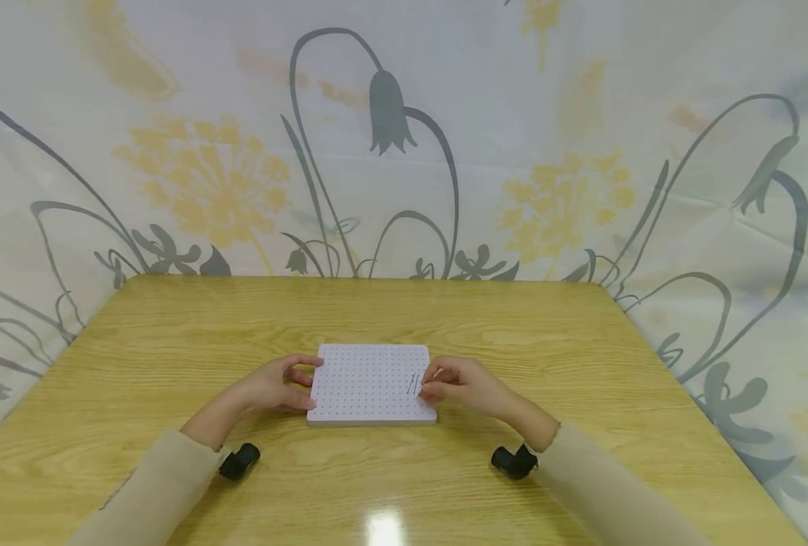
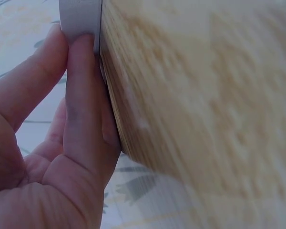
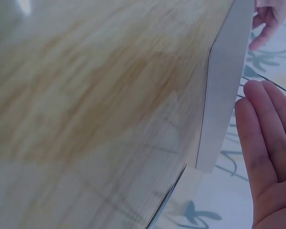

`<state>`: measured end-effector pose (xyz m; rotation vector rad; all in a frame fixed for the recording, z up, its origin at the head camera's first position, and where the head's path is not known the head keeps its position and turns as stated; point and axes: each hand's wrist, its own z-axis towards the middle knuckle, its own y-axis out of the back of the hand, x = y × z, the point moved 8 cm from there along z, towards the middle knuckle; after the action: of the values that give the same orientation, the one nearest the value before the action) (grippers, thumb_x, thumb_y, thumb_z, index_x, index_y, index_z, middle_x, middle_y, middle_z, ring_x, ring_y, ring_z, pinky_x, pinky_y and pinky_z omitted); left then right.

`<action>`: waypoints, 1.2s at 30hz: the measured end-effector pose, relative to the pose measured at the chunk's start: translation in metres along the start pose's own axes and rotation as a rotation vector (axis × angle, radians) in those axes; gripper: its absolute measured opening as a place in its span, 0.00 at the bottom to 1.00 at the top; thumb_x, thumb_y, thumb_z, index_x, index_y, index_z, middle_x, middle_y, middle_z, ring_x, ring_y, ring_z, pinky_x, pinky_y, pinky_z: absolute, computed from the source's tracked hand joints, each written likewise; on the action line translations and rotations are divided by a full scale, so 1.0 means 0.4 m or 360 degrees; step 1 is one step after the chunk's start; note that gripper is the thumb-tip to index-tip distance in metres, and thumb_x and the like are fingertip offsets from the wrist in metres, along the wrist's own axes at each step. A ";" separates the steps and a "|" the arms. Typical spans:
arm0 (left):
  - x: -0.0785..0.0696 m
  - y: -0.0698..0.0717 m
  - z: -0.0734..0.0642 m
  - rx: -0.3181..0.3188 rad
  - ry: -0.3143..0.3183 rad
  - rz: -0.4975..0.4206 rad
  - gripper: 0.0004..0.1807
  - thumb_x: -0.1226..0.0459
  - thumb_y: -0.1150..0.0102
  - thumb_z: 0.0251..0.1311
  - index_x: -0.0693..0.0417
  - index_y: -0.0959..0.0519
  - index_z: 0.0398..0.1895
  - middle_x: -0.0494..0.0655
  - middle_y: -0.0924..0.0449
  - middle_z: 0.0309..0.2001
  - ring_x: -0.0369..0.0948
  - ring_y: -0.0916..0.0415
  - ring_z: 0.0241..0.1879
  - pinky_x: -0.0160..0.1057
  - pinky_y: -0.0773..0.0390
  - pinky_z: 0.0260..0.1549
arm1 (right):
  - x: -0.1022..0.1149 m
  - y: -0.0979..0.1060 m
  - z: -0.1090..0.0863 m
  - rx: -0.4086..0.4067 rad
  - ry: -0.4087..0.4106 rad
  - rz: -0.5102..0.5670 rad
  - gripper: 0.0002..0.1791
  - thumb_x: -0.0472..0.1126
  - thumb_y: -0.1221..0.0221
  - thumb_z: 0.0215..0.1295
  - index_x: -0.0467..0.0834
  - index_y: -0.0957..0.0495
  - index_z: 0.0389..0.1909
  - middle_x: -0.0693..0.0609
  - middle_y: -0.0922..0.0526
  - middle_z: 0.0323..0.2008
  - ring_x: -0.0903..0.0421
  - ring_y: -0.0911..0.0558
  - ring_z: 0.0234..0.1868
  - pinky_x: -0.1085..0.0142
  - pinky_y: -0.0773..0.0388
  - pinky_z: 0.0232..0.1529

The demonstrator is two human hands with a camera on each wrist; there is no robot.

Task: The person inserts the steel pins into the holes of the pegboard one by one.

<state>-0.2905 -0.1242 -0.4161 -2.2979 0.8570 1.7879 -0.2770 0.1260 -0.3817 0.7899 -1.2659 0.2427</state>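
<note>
Far as I can judge, only a small patch of this has been worked: the white pegboard (image 1: 363, 402) sits flat on the bench (image 1: 294, 485) between the two sets of fingers, and just a little cluster of thin dark pins (image 1: 412, 383) sticks up from it, right beside the right hand's fingertips. The rest of the holes (image 1: 352, 375), all the way over to the left fingers, look bare, so I'd call most of the grid unfilled. The left hand (image 1: 274, 385) has thumb and fingers around the board's left edge, holding it, and the right hand (image 1: 468, 383) brings thumb and index together at the pins, which looks like a pinch on one pin, tho it's too small to swear to. Comparing views is the fun bit: the head camera gets the whole dotted top face, while the left wrist one misses that completely and just shows fingertips up against the board's side wall. The right wrist camera hides the thumb, so the pinch only reads from the head view, but it does catch a thin shiny metal rod (image 3: 168, 199) apart from those fingers, near the board's corner. Can't pick that out from the head camera, and can't tell what it is.
</note>
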 end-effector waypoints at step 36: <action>0.001 0.002 0.001 -0.0030 0.0023 -0.0014 0.37 0.77 0.35 0.49 0.63 0.38 0.65 0.60 0.34 0.45 0.44 0.25 0.36 0.41 0.22 0.36 | 0.022 -0.016 0.026 -0.0153 -0.0008 -0.0593 0.02 0.35 0.37 0.59 0.40 0.18 0.31 0.56 0.18 0.28 0.65 0.24 0.28 0.71 0.24 0.30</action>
<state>-0.2912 -0.1248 -0.4163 -2.3249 0.8346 1.7856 -0.2783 0.1125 -0.3752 0.9253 -1.1027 -0.1201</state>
